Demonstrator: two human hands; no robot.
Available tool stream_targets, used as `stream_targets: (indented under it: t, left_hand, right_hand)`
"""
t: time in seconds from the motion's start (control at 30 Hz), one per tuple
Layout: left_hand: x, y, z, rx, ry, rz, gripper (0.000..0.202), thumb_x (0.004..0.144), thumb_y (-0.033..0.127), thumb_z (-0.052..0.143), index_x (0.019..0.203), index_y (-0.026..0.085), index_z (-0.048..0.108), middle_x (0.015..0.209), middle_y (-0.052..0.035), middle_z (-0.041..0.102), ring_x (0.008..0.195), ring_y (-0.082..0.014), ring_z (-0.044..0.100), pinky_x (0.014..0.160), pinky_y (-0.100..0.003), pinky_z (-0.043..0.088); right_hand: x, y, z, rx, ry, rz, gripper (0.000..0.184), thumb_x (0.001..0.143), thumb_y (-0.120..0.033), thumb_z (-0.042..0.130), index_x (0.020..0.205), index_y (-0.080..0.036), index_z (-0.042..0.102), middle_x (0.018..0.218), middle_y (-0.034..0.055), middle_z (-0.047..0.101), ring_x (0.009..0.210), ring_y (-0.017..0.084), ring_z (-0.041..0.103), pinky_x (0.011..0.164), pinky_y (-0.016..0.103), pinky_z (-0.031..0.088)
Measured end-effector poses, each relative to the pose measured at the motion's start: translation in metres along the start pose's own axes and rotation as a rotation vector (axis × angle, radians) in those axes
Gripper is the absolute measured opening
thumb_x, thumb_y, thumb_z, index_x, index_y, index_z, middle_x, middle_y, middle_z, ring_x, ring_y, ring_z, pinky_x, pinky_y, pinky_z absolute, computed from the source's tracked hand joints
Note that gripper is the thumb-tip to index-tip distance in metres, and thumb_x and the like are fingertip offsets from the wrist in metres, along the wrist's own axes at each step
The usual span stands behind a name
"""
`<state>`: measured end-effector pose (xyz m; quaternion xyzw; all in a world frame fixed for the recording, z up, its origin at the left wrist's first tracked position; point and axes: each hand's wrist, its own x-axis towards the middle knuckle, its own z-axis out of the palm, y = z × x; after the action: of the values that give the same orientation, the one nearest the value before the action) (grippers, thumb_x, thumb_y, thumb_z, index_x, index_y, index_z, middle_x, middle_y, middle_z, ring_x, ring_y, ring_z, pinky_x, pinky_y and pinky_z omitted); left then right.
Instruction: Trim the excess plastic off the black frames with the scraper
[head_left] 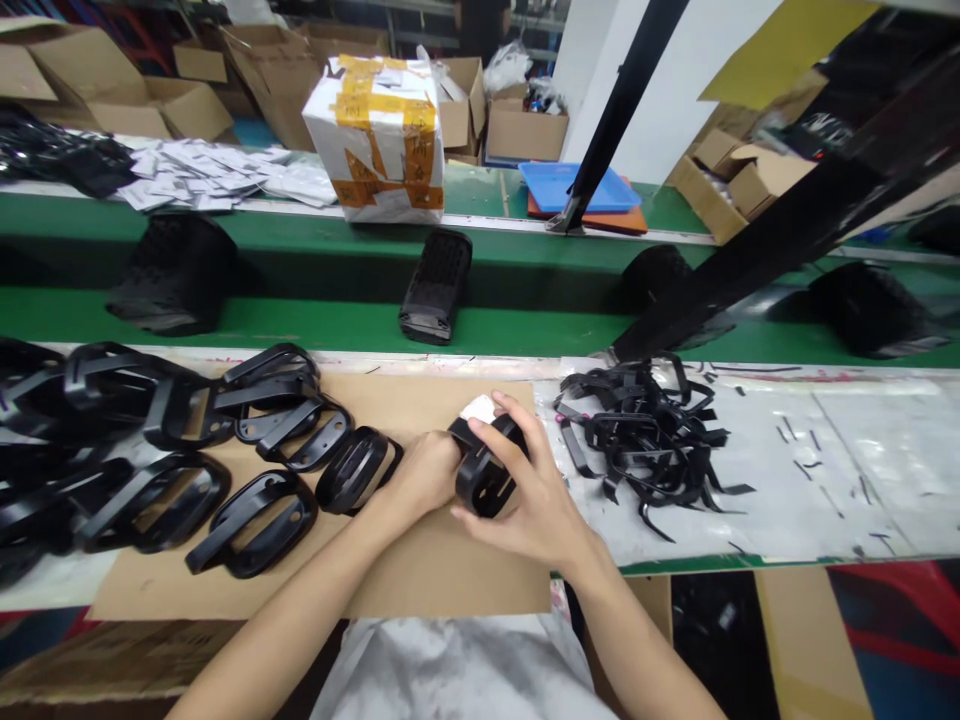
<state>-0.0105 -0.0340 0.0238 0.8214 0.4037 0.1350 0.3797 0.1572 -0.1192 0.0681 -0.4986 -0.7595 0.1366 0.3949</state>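
My right hand (536, 500) curves around a black plastic oval frame (487, 475), gripping it above the cardboard sheet (450, 580). Against the frame's left side is my left hand (429, 472), closed, its fingertips hidden. Whatever it pinches cannot be made out. A small white piece (478, 408) shows at the top of the frame, near my right fingertips. Just left of my left hand lies another black oval frame (356, 470). Several similar frames with straps across them (262, 520) spread over the left side of the bench.
A tangled heap of black strips (645, 430) lies to the right, with small scraps beyond it. Black ribbed blocks (437, 285) sit along the green conveyor (330, 320). Behind stand a taped white box (379, 140), white slips (202, 172) and a blue tray (577, 187). A dark post (611, 110) rises at right.
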Motion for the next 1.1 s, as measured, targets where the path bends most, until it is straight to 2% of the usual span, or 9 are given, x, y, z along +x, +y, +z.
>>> stream_targets:
  t: [0.17, 0.3, 0.37, 0.47, 0.6, 0.73, 0.87, 0.97, 1.1]
  left_hand:
    - [0.0, -0.002, 0.001, 0.052, -0.042, 0.021, 0.024, 0.092, 0.022, 0.056, 0.073, 0.017, 0.069, 0.074, -0.0103, 0.075, 0.064, -0.0223, 0.069, 0.059, -0.028, 0.045]
    - [0.002, -0.011, -0.002, 0.05, 0.049, 0.024, 0.033, 0.094, 0.02, 0.05, 0.065, 0.018, 0.064, 0.071, -0.0105, 0.074, 0.066, -0.0223, 0.068, 0.062, -0.029, 0.045]
    - [0.003, -0.019, -0.004, 0.079, 0.133, 0.014, 0.033, 0.094, 0.019, 0.051, 0.064, 0.018, 0.065, 0.073, -0.0103, 0.074, 0.071, -0.023, 0.07, 0.065, -0.03, 0.046]
    - [0.006, -0.026, -0.003, 0.123, 0.215, -0.012, 0.03, 0.095, 0.02, 0.051, 0.072, 0.018, 0.07, 0.075, -0.0088, 0.075, 0.072, -0.0227, 0.07, 0.066, -0.03, 0.046]
    - [0.009, -0.025, 0.005, 0.166, 0.248, -0.019, 0.027, 0.099, 0.024, 0.051, 0.09, 0.018, 0.076, 0.086, -0.0089, 0.079, 0.078, -0.0231, 0.072, 0.07, -0.03, 0.048]
    - [0.012, -0.021, 0.007, 0.275, 0.285, -0.064, 0.031, 0.102, 0.031, 0.053, 0.085, 0.019, 0.074, 0.087, -0.0098, 0.079, 0.081, -0.0243, 0.072, 0.073, -0.032, 0.049]
    - [0.014, -0.021, 0.003, 0.405, 0.283, -0.078, 0.021, 0.098, 0.029, 0.06, 0.087, 0.021, 0.076, 0.09, -0.0088, 0.079, 0.091, -0.0284, 0.072, 0.085, -0.038, 0.05]
    - [0.014, -0.023, 0.002, 0.444, 0.263, -0.071, 0.012, 0.091, 0.026, 0.066, 0.088, 0.021, 0.076, 0.091, -0.0085, 0.079, 0.093, -0.0294, 0.072, 0.086, -0.039, 0.052]
    - [0.013, -0.025, 0.002, 0.483, 0.254, -0.038, 0.011, 0.089, 0.025, 0.065, 0.086, 0.018, 0.074, 0.089, -0.0112, 0.076, 0.092, -0.0298, 0.072, 0.087, -0.039, 0.053]
  right_hand:
    - [-0.007, 0.008, 0.0, 0.047, 0.001, 0.068, 0.094, 0.082, -0.032, 0.084, 0.161, -0.033, 0.034, 0.168, 0.0141, 0.026, 0.155, 0.037, 0.035, 0.125, 0.057, 0.035]
    - [-0.023, 0.015, -0.009, 0.08, -0.024, 0.17, 0.11, 0.084, -0.05, 0.084, 0.168, -0.032, 0.015, 0.175, 0.014, 0.018, 0.16, 0.038, 0.023, 0.126, 0.058, 0.032]
    - [-0.039, 0.02, -0.012, 0.026, -0.003, 0.293, 0.089, 0.093, -0.044, 0.075, 0.166, -0.031, 0.026, 0.168, 0.0135, 0.034, 0.156, 0.035, 0.033, 0.124, 0.056, 0.036]
    - [-0.064, 0.031, -0.007, -0.078, -0.014, 0.51, 0.055, 0.097, -0.033, 0.065, 0.15, -0.027, 0.051, 0.137, 0.0122, 0.061, 0.131, 0.032, 0.059, 0.111, 0.052, 0.049]
    - [-0.076, 0.042, 0.002, -0.068, -0.067, 0.648, 0.029, 0.097, -0.029, 0.058, 0.123, -0.02, 0.068, 0.112, 0.0117, 0.068, 0.11, 0.032, 0.066, 0.101, 0.051, 0.052]
    - [-0.073, 0.041, -0.006, -0.008, -0.033, 0.704, 0.026, 0.102, -0.036, 0.05, 0.113, -0.02, 0.067, 0.103, 0.0105, 0.07, 0.094, 0.027, 0.07, 0.081, 0.039, 0.057]
    - [-0.086, 0.025, -0.021, 0.395, 0.086, 0.985, 0.036, 0.105, -0.056, 0.047, 0.109, -0.023, 0.06, 0.068, -0.002, 0.061, 0.042, 0.013, 0.049, 0.04, 0.025, 0.039]
    - [-0.108, 0.009, -0.025, 0.726, 0.239, 1.179, 0.043, 0.098, -0.065, 0.058, 0.118, -0.027, 0.054, 0.071, -0.0057, 0.059, 0.034, 0.007, 0.036, 0.032, 0.02, 0.027]
    - [-0.141, -0.01, -0.021, 0.821, 0.265, 1.344, 0.063, 0.087, -0.068, 0.072, 0.13, -0.024, 0.057, 0.063, -0.0074, 0.054, 0.036, 0.004, 0.025, 0.033, 0.018, 0.022]
